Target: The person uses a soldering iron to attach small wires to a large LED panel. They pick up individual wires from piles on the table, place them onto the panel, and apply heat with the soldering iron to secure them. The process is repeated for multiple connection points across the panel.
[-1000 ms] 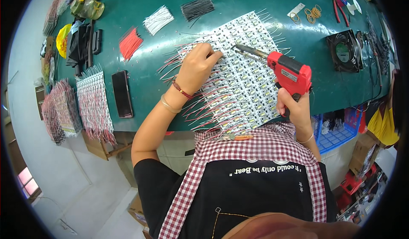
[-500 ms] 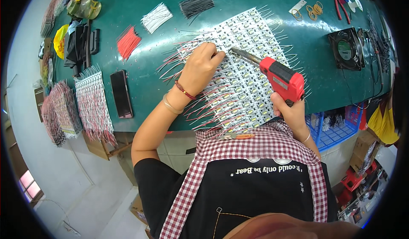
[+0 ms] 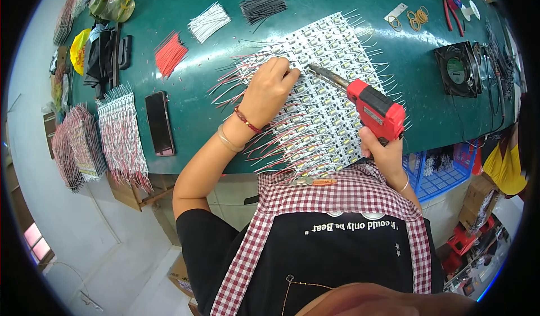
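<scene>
A sheet of white LED circuit boards (image 3: pixel 329 113) lies before me on the green table, with red, white and black wires sticking out along its sides. My left hand (image 3: pixel 271 85) rests over its upper left part, thumb and fingers pinched together; what sits between the fingertips is hidden. In my right hand (image 3: pixel 385 153) is a red and black soldering gun (image 3: pixel 376 108), gripped by its handle. Its metal tip points left and sits at the sheet, just right of my left fingertips. Tweezers with an orange handle (image 3: pixel 323 182) lie by the sheet's near edge, against the checked apron.
Bundles of red wires (image 3: pixel 170 55), white wires (image 3: pixel 209 22) and black wires (image 3: pixel 262 6) lie beyond the sheet. A phone (image 3: pixel 160 123) and wired board sheets (image 3: pixel 122 136) are at left. Right are a fan (image 3: pixel 458 68), pliers (image 3: pixel 451 15) and a blue basket (image 3: pixel 439 172).
The whole view has shifted slightly. Both hands keep their grips, and the soldering gun's tip stays close beside my left fingertips over the sheet.
</scene>
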### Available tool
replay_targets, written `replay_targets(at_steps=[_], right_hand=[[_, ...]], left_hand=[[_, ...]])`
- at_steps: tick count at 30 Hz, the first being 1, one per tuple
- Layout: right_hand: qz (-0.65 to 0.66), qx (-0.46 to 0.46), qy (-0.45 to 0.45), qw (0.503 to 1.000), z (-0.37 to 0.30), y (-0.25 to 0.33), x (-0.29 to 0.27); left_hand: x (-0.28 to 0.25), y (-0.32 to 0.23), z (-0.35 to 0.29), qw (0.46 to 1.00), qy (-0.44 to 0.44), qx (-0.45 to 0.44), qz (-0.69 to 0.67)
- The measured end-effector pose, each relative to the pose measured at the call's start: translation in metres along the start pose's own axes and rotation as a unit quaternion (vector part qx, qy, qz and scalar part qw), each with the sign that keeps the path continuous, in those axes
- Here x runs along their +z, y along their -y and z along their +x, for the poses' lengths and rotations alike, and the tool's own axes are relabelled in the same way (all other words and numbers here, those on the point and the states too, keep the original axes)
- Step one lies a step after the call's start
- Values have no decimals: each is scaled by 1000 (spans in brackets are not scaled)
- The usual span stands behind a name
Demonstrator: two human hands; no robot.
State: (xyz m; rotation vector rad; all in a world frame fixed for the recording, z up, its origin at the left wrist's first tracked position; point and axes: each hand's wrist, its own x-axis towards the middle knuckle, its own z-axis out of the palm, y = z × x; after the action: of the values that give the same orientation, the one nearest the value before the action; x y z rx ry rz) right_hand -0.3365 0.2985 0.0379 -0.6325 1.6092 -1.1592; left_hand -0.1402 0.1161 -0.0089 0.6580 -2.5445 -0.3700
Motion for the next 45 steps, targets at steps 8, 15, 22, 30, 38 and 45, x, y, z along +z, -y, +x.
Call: replay_targets(at_steps=[8, 15, 22, 30, 38, 45], right_hand=[[-23, 15, 13, 1000, 0, 2, 1], [-13, -42, 3, 999, -8, 3, -6], [59, -18, -20, 998, -17, -4, -16], [96, -16, 14, 995, -29, -16, -23], [23, 6, 25, 999, -23, -17, -13], [-11, 22, 9, 1000, -22, -24, -11]], left_hand=[[0, -1, 1, 1000, -5, 6, 1], [-1, -1, 0, 1000, 0, 11, 1], [-1, 1, 3, 998, -1, 42, 45], [-8, -20, -4, 999, -18, 42, -8], [4, -16, -7, 1000, 4, 22, 0], [2, -19, -6, 1000, 15, 16, 10]])
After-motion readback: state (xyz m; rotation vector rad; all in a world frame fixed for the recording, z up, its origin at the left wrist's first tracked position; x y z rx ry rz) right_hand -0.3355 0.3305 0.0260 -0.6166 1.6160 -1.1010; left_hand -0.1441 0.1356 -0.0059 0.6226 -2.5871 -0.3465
